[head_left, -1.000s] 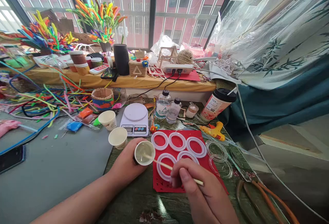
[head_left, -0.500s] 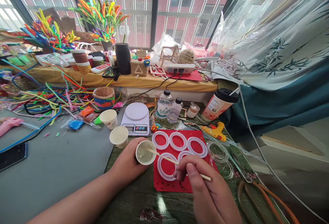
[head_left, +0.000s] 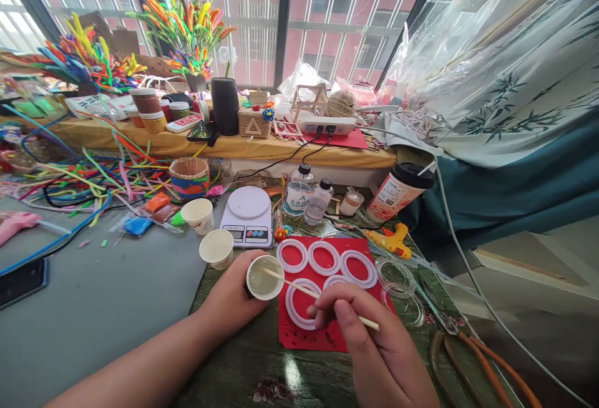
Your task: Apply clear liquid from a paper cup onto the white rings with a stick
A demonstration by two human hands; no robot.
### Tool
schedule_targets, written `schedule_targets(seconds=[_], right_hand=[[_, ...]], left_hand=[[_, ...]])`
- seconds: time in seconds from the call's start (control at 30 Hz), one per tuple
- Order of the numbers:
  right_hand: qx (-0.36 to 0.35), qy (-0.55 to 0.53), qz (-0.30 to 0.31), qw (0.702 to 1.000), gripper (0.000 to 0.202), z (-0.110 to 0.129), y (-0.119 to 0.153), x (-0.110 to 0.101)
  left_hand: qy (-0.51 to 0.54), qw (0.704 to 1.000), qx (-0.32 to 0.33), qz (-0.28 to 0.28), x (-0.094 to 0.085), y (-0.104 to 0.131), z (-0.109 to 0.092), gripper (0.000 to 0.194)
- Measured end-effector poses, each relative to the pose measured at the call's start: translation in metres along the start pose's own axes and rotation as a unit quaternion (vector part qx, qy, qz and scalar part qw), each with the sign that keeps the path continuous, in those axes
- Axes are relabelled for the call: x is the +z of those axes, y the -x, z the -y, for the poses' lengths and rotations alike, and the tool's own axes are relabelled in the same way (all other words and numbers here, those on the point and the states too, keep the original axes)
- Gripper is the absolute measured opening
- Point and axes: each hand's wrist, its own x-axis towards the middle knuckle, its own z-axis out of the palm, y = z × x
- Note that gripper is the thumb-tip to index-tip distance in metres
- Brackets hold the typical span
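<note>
My left hand (head_left: 234,292) is wrapped round a paper cup (head_left: 264,289) that holds a clear liquid. In my right hand (head_left: 358,327) a thin wooden stick (head_left: 302,289) is pinched, its far end dipping inside the cup. Beneath and beyond the right hand lies a red sheet (head_left: 316,337) bearing several white ring-shaped molds (head_left: 324,257); one is partly hidden by my fingers. Two other paper cups stand by my left hand: the nearer cup (head_left: 216,249) and a farther cup (head_left: 197,216).
A white digital scale (head_left: 248,213) stands behind the cups. Past the sheet are a labelled bottle (head_left: 298,194), a smaller bottle (head_left: 319,203) and a yellow glue gun (head_left: 392,239). Clear rings (head_left: 403,305) and orange-handled scissors (head_left: 472,352) lie at the right, a phone (head_left: 23,283) at the left.
My right hand and the stick have shifted slightly to the left, so the stick's tip sits a little differently in the cup. My left hand keeps the cup in nearly the same place.
</note>
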Motion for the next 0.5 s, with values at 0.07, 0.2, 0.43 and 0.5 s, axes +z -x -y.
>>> schedule_targets(seconds=[0.07,0.2,0.43,0.5], right_hand=[[-0.005,-0.005,0.018,1.000,0.046,0.0001,0.0007,0.0003],[-0.002,-0.001,-0.041,0.999,0.036,-0.0024,-0.0001,-0.0016],[-0.045,-0.013,0.007,0.999,0.034,-0.0037,-0.0015,-0.0026],[-0.031,0.010,-0.044,0.998,0.037,-0.0042,-0.0014,-0.0026]], left_hand=[[0.004,1.000,0.000,0.005,0.0002,0.0002,-0.0001,0.044],[0.008,1.000,0.003,0.015,0.0003,-0.0005,-0.0007,0.041],[0.007,1.000,0.012,0.003,0.0003,-0.0023,0.0006,0.042],[0.009,1.000,0.012,0.004,0.0002,-0.0026,-0.0003,0.043]])
